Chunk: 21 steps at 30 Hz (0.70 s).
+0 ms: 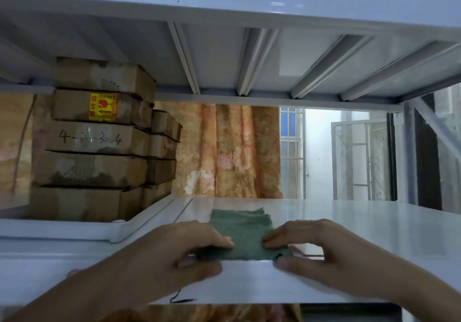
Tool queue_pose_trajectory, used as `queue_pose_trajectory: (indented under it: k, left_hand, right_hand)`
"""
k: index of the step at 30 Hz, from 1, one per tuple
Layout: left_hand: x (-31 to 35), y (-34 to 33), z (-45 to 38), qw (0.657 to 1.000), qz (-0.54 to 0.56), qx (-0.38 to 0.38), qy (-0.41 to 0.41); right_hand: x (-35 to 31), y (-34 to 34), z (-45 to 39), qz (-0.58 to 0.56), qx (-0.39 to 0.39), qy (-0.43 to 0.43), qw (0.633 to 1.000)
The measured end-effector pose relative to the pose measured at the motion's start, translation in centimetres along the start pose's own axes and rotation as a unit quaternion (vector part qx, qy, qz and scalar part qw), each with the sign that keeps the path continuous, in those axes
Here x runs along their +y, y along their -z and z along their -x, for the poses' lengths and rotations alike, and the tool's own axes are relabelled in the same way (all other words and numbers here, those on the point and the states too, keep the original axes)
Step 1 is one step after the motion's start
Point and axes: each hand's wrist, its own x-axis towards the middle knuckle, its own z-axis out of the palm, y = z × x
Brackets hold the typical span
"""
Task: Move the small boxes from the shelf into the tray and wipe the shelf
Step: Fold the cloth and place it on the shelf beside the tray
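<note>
A folded green cloth (pixel 243 232) lies on the white shelf (pixel 349 224) at its front edge. My left hand (pixel 174 252) pinches the cloth's near left corner, fingers on top and thumb at the shelf edge. My right hand (pixel 321 247) grips the near right corner the same way. Brown cardboard boxes (pixel 92 142) stand stacked in two columns inside a white tray (pixel 74 229) on the left part of the shelf.
The upper shelf (pixel 224 7) with its ribbed underside hangs close overhead. Behind the rack are a flowered orange curtain (pixel 232 152), a barred window and a white metal gate (pixel 361 159). The shelf right of the cloth is bare.
</note>
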Motion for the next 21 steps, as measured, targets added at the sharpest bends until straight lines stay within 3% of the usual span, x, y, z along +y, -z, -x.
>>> queue_pose_trajectory:
  k: [3, 9, 13, 16, 17, 21]
  left_hand:
    - [0.1, 0.3, 0.1, 0.998, 0.055, 0.021, -0.011]
    - [1.9, 1.1, 1.2, 0.997, 0.042, 0.052, -0.033]
    - [1.4, 0.4, 1.6, 0.996, -0.055, 0.054, -0.051]
    - [-1.5, -1.4, 2.9, 0.993, -0.115, -0.01, -0.006]
    - [-1.5, -1.5, 2.8, 0.992, -0.107, -0.053, -0.046]
    - [1.0, 0.0, 2.7, 0.982, -0.14, 0.026, -0.127]
  right_hand:
    - [-0.5, 0.1, -0.1, -0.062, 0.013, -0.009, 0.998]
    - [-1.6, 1.0, 0.9, -0.106, 0.006, 0.024, 0.994]
    - [-1.7, -0.4, 1.9, 0.112, 0.055, 0.136, 0.983]
    - [-1.6, -1.6, 2.1, 0.137, 0.045, 0.138, 0.98]
    - [-1.4, -1.9, 2.0, 0.136, 0.046, 0.135, 0.98]
    - [-0.8, -2.3, 1.8, 0.148, 0.061, 0.153, 0.975]
